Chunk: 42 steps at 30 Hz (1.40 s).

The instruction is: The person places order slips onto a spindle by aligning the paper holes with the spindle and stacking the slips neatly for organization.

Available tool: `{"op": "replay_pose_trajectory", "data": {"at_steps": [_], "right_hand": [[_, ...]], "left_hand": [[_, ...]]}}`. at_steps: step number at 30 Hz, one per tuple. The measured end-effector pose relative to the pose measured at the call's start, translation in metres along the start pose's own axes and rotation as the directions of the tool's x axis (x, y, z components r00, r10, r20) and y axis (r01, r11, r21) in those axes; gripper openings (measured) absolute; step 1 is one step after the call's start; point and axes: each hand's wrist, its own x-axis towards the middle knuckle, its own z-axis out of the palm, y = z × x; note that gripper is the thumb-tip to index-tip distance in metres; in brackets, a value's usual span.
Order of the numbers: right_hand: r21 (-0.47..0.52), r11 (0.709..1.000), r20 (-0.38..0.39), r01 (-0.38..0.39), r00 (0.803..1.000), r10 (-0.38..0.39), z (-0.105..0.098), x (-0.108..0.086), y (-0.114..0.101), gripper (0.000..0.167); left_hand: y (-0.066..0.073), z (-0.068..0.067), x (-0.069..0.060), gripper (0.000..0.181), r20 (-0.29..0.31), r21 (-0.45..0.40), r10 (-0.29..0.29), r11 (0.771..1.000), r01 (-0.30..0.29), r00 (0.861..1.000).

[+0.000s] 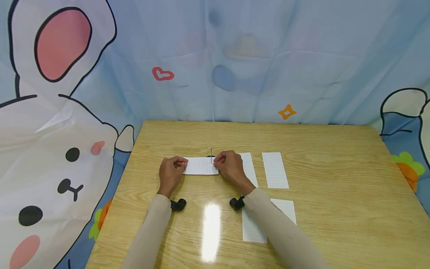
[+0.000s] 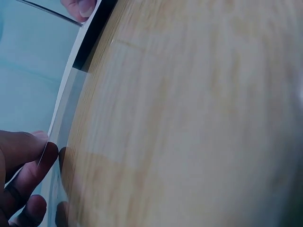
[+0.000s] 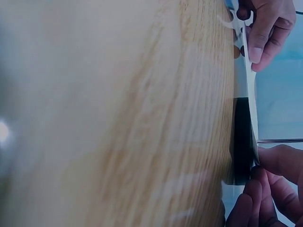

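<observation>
A white ruled paper slip [image 1: 199,166] lies sideways between my two hands. Its left end is pinched between the thumb and fingers of my left hand [image 1: 170,173]. My right hand [image 1: 231,164] pinches the right end, close beside a thin upright metal spike [image 1: 211,152]. In the right wrist view the spike [image 3: 279,141] stands up from the slip's upper side, and a flat black base [image 3: 242,142] sits just under the slip. Whether the slip touches the base I cannot tell. The left wrist view also shows the base [image 2: 94,40] below the slip's edge.
More white ruled slips lie to the right: one slip [image 1: 248,168] partly behind my right wrist, another slip [image 1: 275,170] beyond it. Nearer, white paper [image 1: 254,228] shows on both sides of my right forearm. A patterned curtain [image 1: 252,86] hangs behind the wooden table [image 1: 336,179].
</observation>
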Motion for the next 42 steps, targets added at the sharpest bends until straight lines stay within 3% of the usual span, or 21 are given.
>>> {"op": "replay_pose_trajectory", "data": {"at_steps": [24, 32, 42], "right_hand": [[0.017, 0.999, 0.028, 0.046, 0.999, -0.046, -0.003, -0.001, 0.008, 0.007], [0.058, 0.995, 0.032, 0.076, 0.996, -0.078, -0.011, -0.004, 0.009, 0.004], [0.153, 0.979, 0.02, 0.132, 0.99, -0.136, -0.035, -0.009, 0.0, 0.005]], "left_hand": [[0.002, 0.002, -0.004, 0.005, -0.019, 0.107, -0.04, 0.993, 0.042, 0.999], [0.012, 0.003, -0.013, 0.012, -0.072, 0.045, 0.019, 0.999, -0.016, 0.997], [0.04, 0.003, -0.033, 0.017, -0.171, -0.11, 0.068, 0.99, -0.088, 0.983]]}}
